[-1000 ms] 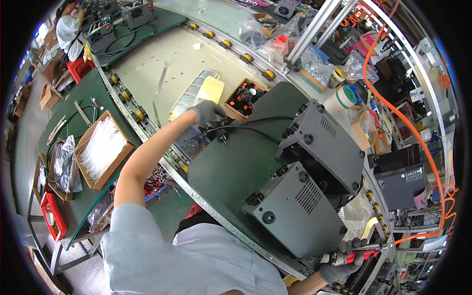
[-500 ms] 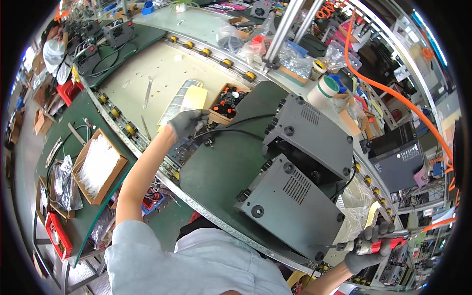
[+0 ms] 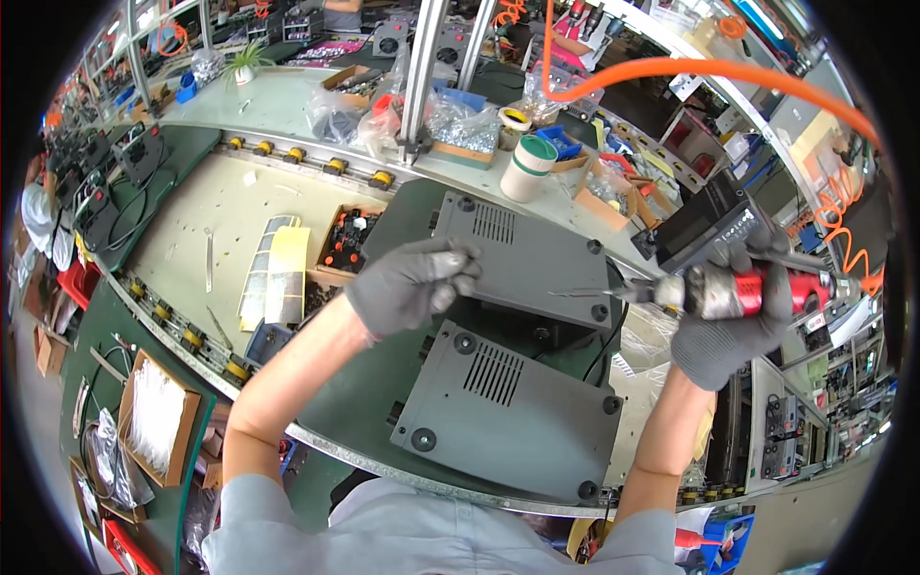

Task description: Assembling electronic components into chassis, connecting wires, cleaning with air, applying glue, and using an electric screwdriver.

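While the gloved left hand (image 3: 412,285), fingers curled, steadies the upper grey case (image 3: 522,257) mid-frame, the right hand (image 3: 733,321) wraps fully around a red power screwdriver (image 3: 728,290) aimed at it.

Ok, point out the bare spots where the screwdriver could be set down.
Bare: the pale conveyor surface between the roller rails, left of the yellow label sheets; and the green mat left of the near grey box. Crowded: the shelf with parts bags and tape roll.

Left hand (image 3: 410,284) curled, right hand (image 3: 730,321) clenched
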The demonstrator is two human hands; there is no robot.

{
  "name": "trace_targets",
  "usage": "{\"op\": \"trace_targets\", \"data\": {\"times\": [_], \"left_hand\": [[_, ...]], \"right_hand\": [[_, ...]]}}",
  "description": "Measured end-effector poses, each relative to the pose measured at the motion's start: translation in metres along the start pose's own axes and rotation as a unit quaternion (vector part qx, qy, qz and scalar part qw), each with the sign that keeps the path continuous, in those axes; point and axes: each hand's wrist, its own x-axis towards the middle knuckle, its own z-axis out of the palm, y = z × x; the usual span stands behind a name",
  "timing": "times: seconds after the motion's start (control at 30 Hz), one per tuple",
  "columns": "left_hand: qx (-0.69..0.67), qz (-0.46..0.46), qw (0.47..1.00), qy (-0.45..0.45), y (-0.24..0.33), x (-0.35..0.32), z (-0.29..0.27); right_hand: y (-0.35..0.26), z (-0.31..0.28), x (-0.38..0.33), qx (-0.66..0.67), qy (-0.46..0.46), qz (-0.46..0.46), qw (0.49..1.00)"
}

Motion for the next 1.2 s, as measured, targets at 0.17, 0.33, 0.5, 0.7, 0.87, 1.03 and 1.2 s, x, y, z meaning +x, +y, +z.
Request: {"op": "trace_targets", "data": {"times": [0.17,0.33,0.5,0.7,0.87,1.03,1.2], "left_hand": [[-0.092,-0.071,0.993,-0.032,-0.019,0.020,0.000],[-0.139,-0.057,0.989,-0.016,-0.018,0.023,-0.001],[-0.155,-0.034,0.987,-0.016,-0.018,0.023,-0.014],[-0.127,-0.035,0.991,-0.026,-0.020,0.019,-0.018],[-0.111,-0.017,0.993,-0.017,-0.020,0.018,-0.018],[-0.122,0.005,0.993,-0.006,-0.017,0.020,-0.020],[-0.179,0.022,0.983,0.025,-0.004,0.029,-0.019]], "right_hand": [[0.038,0.019,0.014,0.000,0.019,0.028,0.999],[0.063,0.027,0.018,-0.052,-0.013,0.035,0.998],[0.078,0.030,0.018,-0.060,-0.038,0.055,0.996],[0.091,0.032,0.021,-0.074,-0.042,0.051,0.995],[0.092,0.034,0.020,-0.049,-0.058,0.078,0.994],[0.099,0.045,0.025,-0.052,-0.076,0.061,0.994],[0.108,0.065,0.024,-0.062,-0.039,0.089,0.993]]}}
